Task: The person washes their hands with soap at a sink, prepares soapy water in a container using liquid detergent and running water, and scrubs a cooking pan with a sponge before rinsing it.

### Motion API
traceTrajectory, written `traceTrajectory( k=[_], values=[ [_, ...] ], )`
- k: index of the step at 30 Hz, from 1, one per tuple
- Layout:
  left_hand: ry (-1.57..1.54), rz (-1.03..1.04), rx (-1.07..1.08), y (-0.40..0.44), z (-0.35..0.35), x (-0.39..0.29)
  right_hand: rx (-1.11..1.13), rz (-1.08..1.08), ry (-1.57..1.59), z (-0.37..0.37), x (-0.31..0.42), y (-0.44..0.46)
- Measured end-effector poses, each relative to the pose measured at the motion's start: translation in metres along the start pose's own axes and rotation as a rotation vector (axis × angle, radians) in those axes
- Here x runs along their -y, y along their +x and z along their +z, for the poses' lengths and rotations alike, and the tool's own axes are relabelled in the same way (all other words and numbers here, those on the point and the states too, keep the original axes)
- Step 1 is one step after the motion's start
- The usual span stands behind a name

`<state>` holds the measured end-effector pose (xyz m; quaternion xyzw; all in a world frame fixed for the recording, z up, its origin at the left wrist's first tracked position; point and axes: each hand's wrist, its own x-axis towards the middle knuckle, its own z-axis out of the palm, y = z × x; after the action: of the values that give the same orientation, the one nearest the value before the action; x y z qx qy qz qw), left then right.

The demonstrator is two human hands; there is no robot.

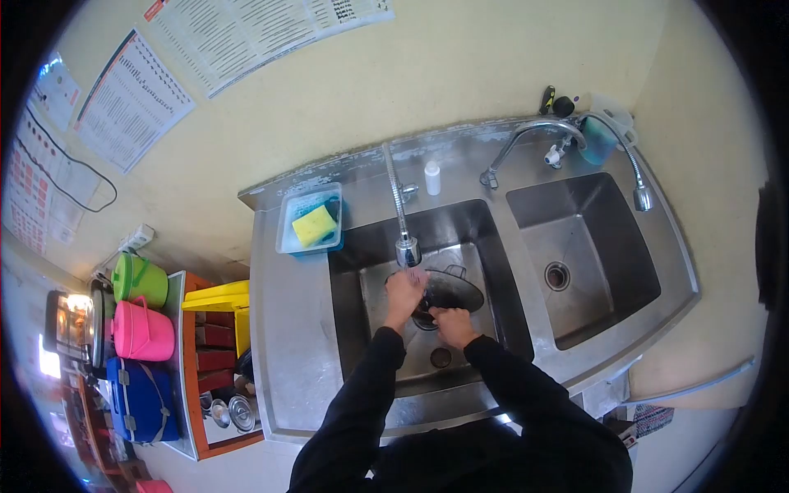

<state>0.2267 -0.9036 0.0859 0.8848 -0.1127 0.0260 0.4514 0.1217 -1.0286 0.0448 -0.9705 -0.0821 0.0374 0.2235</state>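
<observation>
A dark, rounded pan [460, 292] with a loop handle on its far side sits tilted in the larger sink basin [509, 329]. My right hand [454, 326] is closed around its near dark edge or handle. Just below the spout of the sprayer tap [407, 249], my left hand [403, 296] is at the pan's left side. A pinkish patch shows at its fingertips; whether it is a cloth or the fingers themselves is unclear. My left fingers are mostly hidden. The drain [440, 357] lies below my right hand.
A clear tub [283, 238] with a yellow sponge [314, 226] stands left of the basin. Behind it are a white bottle [432, 177] and a second tap [526, 127]. The smaller basin [567, 246] is on the right. Colourful containers [144, 329] and an orange shelf [189, 361] stand at left.
</observation>
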Motion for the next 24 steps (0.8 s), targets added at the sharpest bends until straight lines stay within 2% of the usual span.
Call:
traceTrajectory(
  k=[2, 5, 8, 9, 12, 15, 18, 21, 22, 24],
  values=[
    [0.299, -0.018, -0.121, -0.008, -0.013, -0.006, -0.040, 0.034, 0.075, 0.007, -0.003, -0.001],
    [0.390, 0.054, -0.481, -0.025, -0.011, 0.013, -0.128, 0.019, 0.139, 0.016, 0.001, -0.001],
    [-0.678, -0.927, 0.208, -0.034, -0.021, 0.028, -0.234, -0.087, 0.148, 0.025, 0.009, -0.006],
    [-0.713, -0.889, 0.192, -0.038, -0.022, 0.036, -0.274, -0.130, 0.146, 0.027, 0.010, -0.007],
    [-0.819, -0.738, 0.146, -0.057, -0.025, 0.061, -0.045, -0.228, 0.331, 0.013, 0.011, -0.010],
    [-0.871, -0.592, 0.077, -0.085, -0.038, 0.044, 0.257, -0.096, 0.130, 0.004, 0.007, -0.001],
    [-0.811, -0.600, -0.080, -0.099, -0.024, 0.028, 0.400, 0.155, 0.222, 0.014, 0.042, 0.019],
    [-0.868, -0.583, -0.056, -0.094, -0.053, 0.030, 0.278, -0.217, 0.643, 0.023, 0.044, 0.003],
    [-0.900, -0.595, -0.046, -0.096, -0.060, 0.034, 0.352, -0.278, 0.697, 0.010, 0.034, -0.005],
    [-0.832, -0.584, -0.088, -0.105, -0.073, 0.030, 0.353, -0.296, 0.189, 0.006, -0.011, -0.014]
  ],
)
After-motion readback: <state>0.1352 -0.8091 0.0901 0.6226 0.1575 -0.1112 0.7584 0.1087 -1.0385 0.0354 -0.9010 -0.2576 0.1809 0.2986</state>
